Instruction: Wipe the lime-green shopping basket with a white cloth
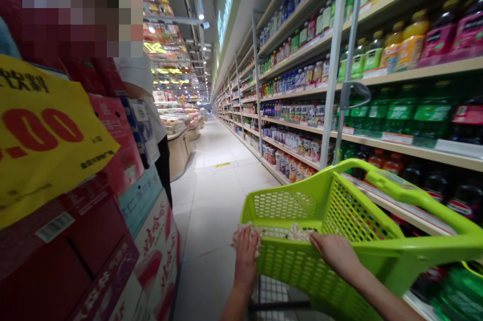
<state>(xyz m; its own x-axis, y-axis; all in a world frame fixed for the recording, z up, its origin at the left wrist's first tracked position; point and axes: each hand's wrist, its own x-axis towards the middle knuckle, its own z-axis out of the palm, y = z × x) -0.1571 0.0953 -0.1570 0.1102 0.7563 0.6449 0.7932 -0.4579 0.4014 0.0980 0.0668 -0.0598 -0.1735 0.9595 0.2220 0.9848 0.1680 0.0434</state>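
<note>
A bright green plastic shopping cart stands in front of me, its basket walls full of small holes and its handle at the right. At the basket's left end, my left hand presses a pale, crumpled cloth against the corner of the rim. My right hand is closed over the near side rim, gripping another pale cloth that bunches over the inner side. Whether the two cloths are separate pieces I cannot tell. Part of the right-hand fingers is hidden behind the rim.
Shelves of bottled drinks run along the right, close behind the cart. Stacked drink cartons with a yellow price sign crowd the left. A person stands beyond them. The tiled aisle floor stretches ahead past display counters.
</note>
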